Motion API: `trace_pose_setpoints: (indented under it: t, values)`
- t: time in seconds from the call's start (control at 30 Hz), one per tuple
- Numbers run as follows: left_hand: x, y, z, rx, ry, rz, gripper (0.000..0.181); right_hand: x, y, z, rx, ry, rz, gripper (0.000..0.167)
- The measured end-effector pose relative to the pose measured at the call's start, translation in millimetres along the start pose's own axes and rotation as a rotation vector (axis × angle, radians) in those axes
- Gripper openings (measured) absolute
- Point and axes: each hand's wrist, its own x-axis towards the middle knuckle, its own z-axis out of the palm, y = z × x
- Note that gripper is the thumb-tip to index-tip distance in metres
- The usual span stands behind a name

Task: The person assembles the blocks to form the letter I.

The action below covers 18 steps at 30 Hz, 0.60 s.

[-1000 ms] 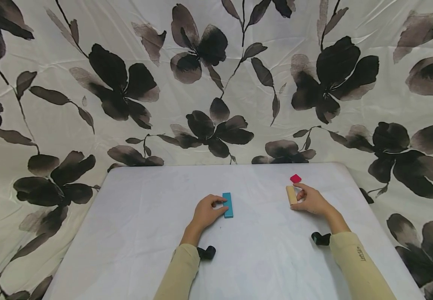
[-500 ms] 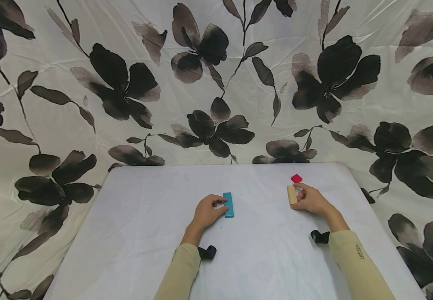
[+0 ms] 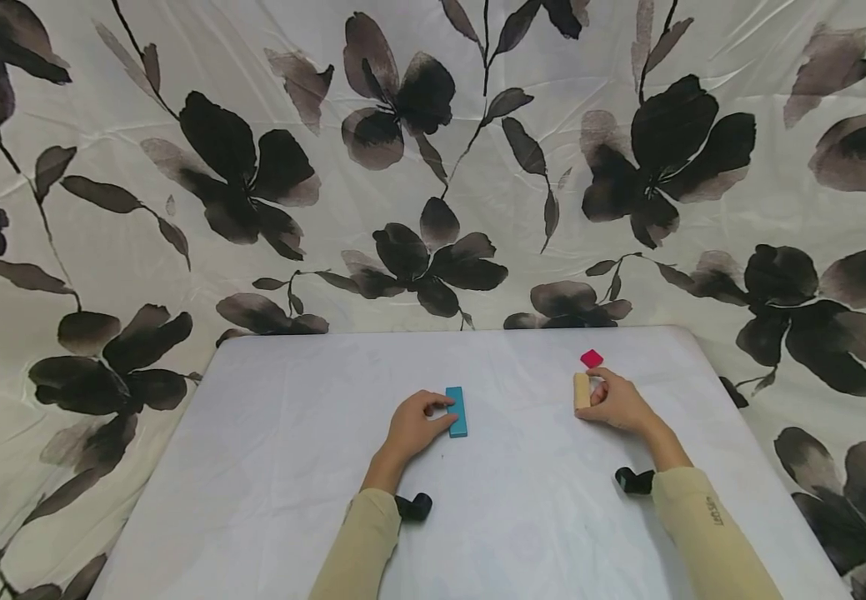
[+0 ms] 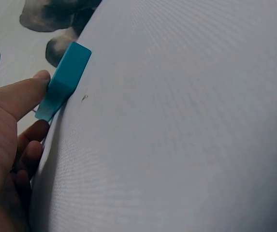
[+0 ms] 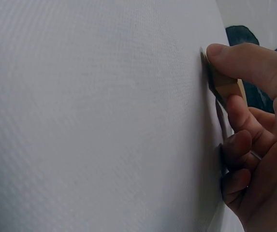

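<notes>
A blue block (image 3: 458,412) lies on the white table, its long side running away from the person. My left hand (image 3: 412,427) holds it by its left side between thumb and finger; the left wrist view shows the thumb against the blue block (image 4: 66,79). Further right, my right hand (image 3: 623,406) pinches a light wooden block (image 3: 581,392) near its two ends. In the right wrist view the wooden block (image 5: 229,87) is partly hidden behind the thumb and fingers. Just beyond this block lies a small red piece (image 3: 592,358).
The white tabletop (image 3: 290,467) has its far edge beyond the blocks, with a floral cloth (image 3: 433,167) hanging behind it. Black wrist-worn devices stick out at the left sleeve (image 3: 413,507) and the right sleeve (image 3: 633,480).
The right hand and forearm have shifted slightly left, and the wooden block's near end has turned a little to the left. The left hand and blue block look unchanged.
</notes>
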Motion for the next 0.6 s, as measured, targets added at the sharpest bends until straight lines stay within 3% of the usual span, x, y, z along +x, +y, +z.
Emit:
trace_pose_setpoints:
  t: [0.6]
  values:
    - [0.4, 0.7, 1.5, 0.013, 0.019, 0.0, 0.024, -14.4, -37, 22, 0.013, -0.01, -0.053, 0.08]
